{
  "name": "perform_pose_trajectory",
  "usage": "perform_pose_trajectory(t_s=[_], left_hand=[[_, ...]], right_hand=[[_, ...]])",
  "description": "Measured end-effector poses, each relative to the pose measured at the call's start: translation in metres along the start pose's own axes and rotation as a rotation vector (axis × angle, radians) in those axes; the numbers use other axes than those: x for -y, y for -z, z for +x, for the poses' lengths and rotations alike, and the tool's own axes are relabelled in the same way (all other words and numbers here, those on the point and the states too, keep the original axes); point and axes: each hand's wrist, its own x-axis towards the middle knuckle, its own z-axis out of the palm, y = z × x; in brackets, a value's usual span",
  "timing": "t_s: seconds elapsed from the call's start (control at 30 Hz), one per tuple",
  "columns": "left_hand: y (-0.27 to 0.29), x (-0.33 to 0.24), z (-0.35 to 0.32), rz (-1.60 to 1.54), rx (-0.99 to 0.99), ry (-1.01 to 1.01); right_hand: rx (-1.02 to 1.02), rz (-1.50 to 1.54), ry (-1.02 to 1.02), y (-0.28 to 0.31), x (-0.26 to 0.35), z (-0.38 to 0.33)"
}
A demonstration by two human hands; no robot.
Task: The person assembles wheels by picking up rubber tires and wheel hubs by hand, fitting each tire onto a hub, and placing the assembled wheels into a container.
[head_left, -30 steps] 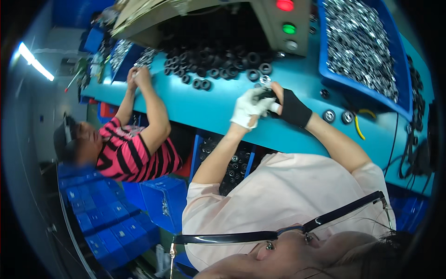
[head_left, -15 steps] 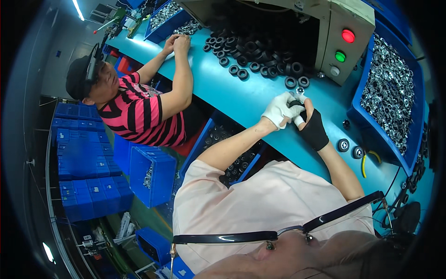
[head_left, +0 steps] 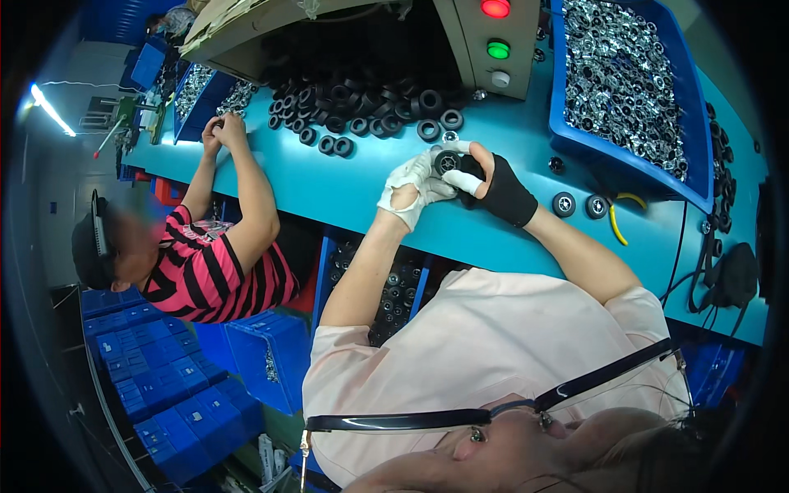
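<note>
A small black wheel (head_left: 447,162) with a silver spoked centre lies between the two hands, just above the middle of the frame; being round, it shows no long axis, and its spoked face is turned toward the viewer; the left hand (head_left: 415,187), in a white glove, closes on it from the left; the right hand (head_left: 499,186), in a black fingerless glove with a pale-wrapped tip, closes on it from the right; neither is nearer, for both touch it, fingers bent and clamped; whether a second dark part sits behind it cannot be told; loose black tyres (head_left: 428,130) lie on the desk (head_left: 362,177) beyond the hands, toward the upper centre; two finished-looking wheels (head_left: 564,205) and a yellow-handled tool (head_left: 618,226) lie apart, right of centre; a blue bin (head_left: 697,160) of silver parts stands upper right.
</note>
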Motion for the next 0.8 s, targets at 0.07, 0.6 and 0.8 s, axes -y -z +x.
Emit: perform_pose_trajectory(t_s=[0.07, 0.6, 0.8], left_hand=[[-0.004, 0.001, -0.001, -0.066, -0.010, -0.015], [-0.020, -0.001, -0.004, 0.371, -0.050, -0.130], [-0.013, 0.000, -0.006, -0.093, -0.036, -0.010]], right_hand=[[0.011, 0.015, -0.035, 0.002, -0.001, -0.001], [0.036, -0.092, 0.174, -0.003, 0.001, -0.011], [0.067, 0.016, 0.103, 0.001, 0.007, -0.006]])
